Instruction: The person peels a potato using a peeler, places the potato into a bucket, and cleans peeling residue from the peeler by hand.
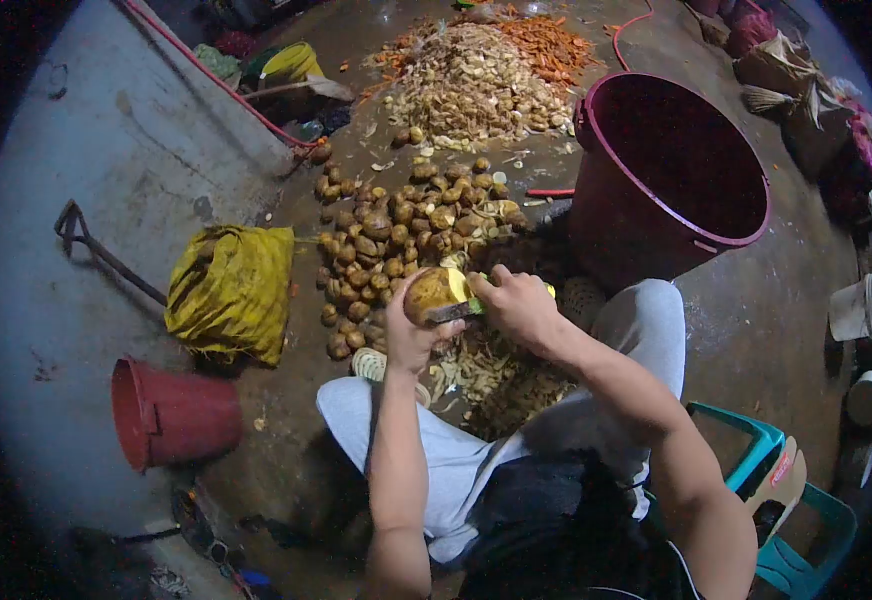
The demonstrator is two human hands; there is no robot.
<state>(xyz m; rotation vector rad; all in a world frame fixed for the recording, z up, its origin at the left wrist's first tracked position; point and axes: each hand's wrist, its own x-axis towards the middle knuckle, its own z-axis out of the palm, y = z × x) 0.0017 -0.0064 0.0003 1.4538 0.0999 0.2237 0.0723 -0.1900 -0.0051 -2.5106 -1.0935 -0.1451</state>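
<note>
Covers wet brown floor. Shows on it a broad heap of brown potatoes, with a pile of pale pieces beyond. Includes wide maroon plastic tub to the right of the heap, crumpled yellow woven sack to its left, red plastic bucket nearer. Holds large brown potato, partly bared to yellow flesh, in curled left hand. Grips green-handled metal blade in closed right hand, blade against potato's near side.

Food-preparation area, wet floor, heaped potatoes, large tub
</note>
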